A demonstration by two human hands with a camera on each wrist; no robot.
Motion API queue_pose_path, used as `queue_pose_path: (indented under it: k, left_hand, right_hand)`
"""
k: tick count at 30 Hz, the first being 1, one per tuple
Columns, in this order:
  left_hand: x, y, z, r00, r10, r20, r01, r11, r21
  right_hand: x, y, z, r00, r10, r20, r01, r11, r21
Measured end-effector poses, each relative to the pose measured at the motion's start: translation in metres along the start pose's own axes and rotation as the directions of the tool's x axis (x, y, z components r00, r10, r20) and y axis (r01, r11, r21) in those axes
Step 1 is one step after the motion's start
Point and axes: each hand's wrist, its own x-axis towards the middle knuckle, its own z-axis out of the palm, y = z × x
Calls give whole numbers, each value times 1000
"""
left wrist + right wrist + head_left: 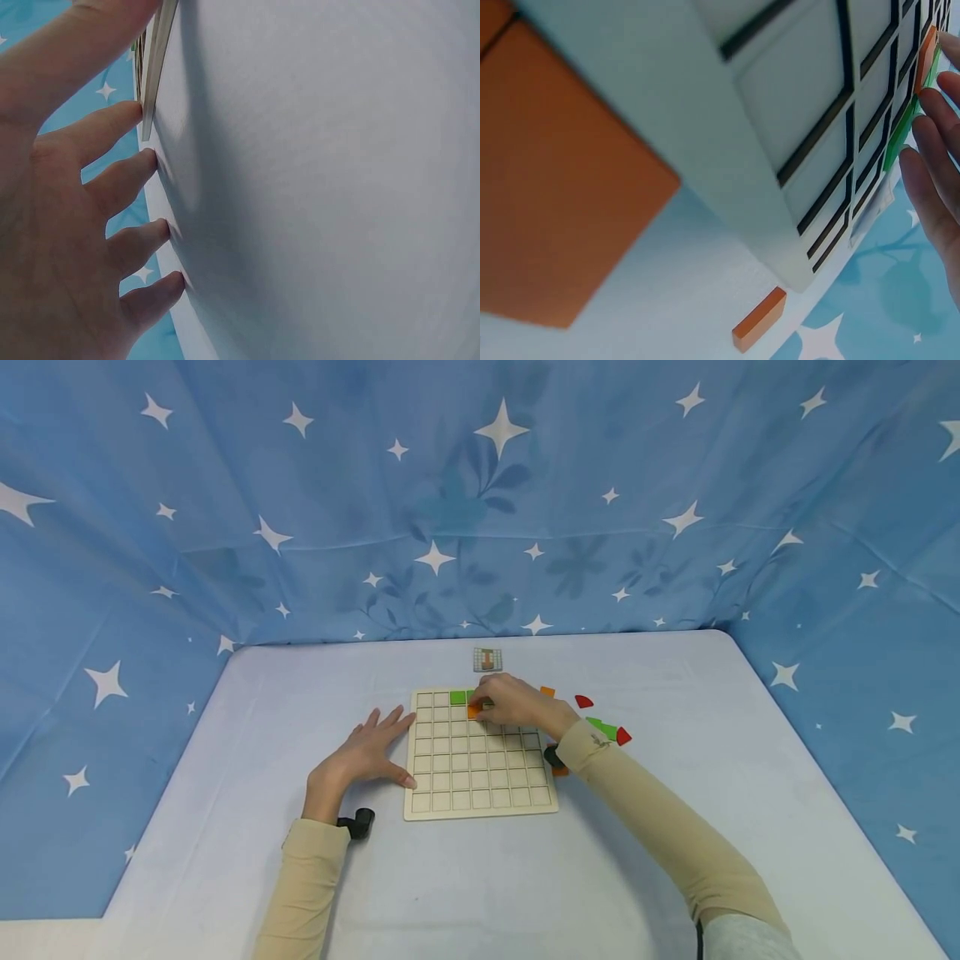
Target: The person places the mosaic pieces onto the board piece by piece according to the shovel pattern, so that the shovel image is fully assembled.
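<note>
Mid-table (480, 877), toward far edge: 1 wooden grid board (442, 763), sq. cells. L hand (363, 753) at board's L edge, fingers straight & spread, thumb touching rim. R hand (512, 700) over board's far rows, thumb & fingertip pinching 1 orange sq. tile (473, 712); green tiles (457, 697) in far row, partly hidden by hand. Btwn board & table's far edge: 1 pattern card (487, 660). Off board's far R corner: 1 orange block (547, 692). Further toward table's R edge: 2 red quarter-rounds (584, 702), w/ green blocks (609, 732) nr. At board's R edge: more orange pcs. (560, 771), partly hidden by black wrist cam (553, 756).
</note>
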Motion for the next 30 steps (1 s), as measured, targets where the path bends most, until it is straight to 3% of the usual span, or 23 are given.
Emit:
queue_pose_path:
  k: [12, 30]
  left_hand:
    - [-1, 1, 2, 1000, 6, -2, -6, 1000, -14]
    - [0, 2, 0, 1000, -8, -3, 8, 1000, -12]
  right_hand:
    - [-22, 11, -6, 998, 20, -56, -13, 992, 126]
    - [-60, 25, -10, 995, 57, -78, -48, 992, 118]
